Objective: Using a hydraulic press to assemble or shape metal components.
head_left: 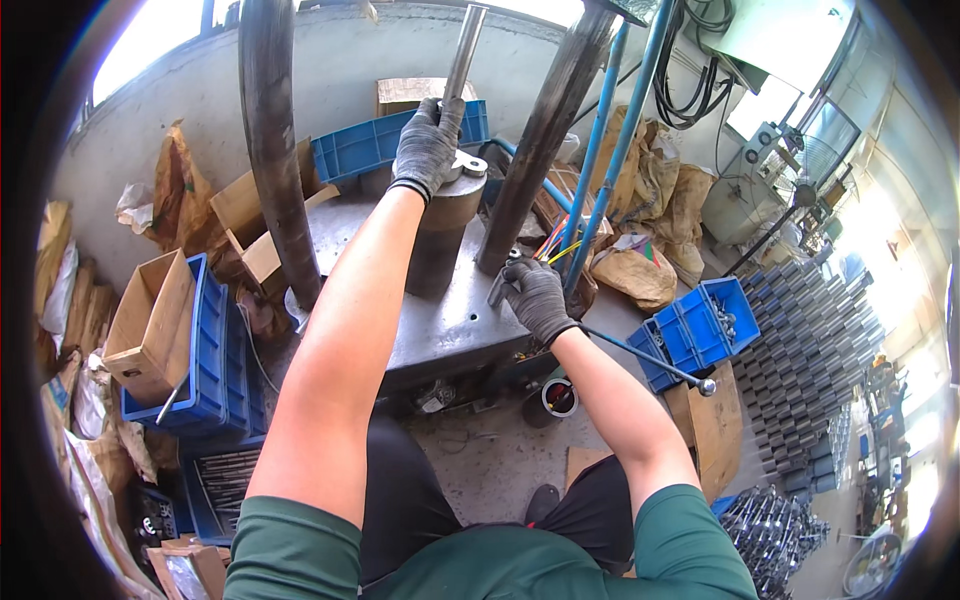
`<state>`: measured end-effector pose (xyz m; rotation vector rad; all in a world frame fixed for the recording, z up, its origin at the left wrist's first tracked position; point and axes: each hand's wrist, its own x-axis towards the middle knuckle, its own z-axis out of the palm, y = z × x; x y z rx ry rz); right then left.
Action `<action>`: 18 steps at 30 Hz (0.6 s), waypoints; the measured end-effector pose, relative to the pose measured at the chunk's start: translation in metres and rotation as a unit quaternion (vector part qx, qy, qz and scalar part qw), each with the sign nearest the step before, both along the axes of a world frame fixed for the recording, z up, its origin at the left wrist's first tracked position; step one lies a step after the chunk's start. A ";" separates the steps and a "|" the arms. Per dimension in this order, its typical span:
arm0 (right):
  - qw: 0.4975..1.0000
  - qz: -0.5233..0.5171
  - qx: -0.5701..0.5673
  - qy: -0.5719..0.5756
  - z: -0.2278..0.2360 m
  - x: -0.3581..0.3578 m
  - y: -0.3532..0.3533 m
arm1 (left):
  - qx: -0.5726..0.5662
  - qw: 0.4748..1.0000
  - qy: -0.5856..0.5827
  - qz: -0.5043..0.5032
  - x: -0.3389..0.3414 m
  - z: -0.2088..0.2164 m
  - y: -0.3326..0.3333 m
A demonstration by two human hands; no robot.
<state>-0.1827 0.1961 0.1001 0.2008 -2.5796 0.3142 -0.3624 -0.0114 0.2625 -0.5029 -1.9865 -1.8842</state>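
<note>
My left hand (428,150), in a grey knit glove, is wrapped round a shiny steel rod (465,52) that rises tilted above it. Just below that hand, a flat metal piece with a hole (470,166) lies on top of a thick steel cylinder (440,240). The cylinder stands on a steel machine table (430,335). At the table's right side, my right hand (540,302), gloved the same way, has its fingers curled on a small grey metal piece (497,288). Its exact kind is hard to make out.
Two dark columns (270,150) (545,130) flank the cylinder. Blue pipes (612,130) run up beside the right one. A ball-ended lever (706,387) juts out rightward. Blue crates (700,325) stand right, more crates (205,350) left, and stacked metal tubes (800,350) farther right.
</note>
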 end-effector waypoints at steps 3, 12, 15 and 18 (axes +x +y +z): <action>0.996 0.038 -0.074 0.019 0.012 -0.002 0.003 | 0.005 1.000 -0.004 -0.013 -0.001 -0.001 -0.001; 0.948 0.106 -0.273 0.129 0.115 -0.062 -0.053 | -0.024 1.000 -0.013 -0.011 0.004 0.005 -0.008; 0.949 0.080 -0.221 0.210 0.130 -0.095 -0.063 | -0.016 1.000 -0.018 -0.018 0.001 0.005 -0.007; 0.975 0.038 -0.169 0.138 0.124 -0.116 -0.064 | -0.010 1.000 -0.014 -0.021 -0.005 0.002 0.000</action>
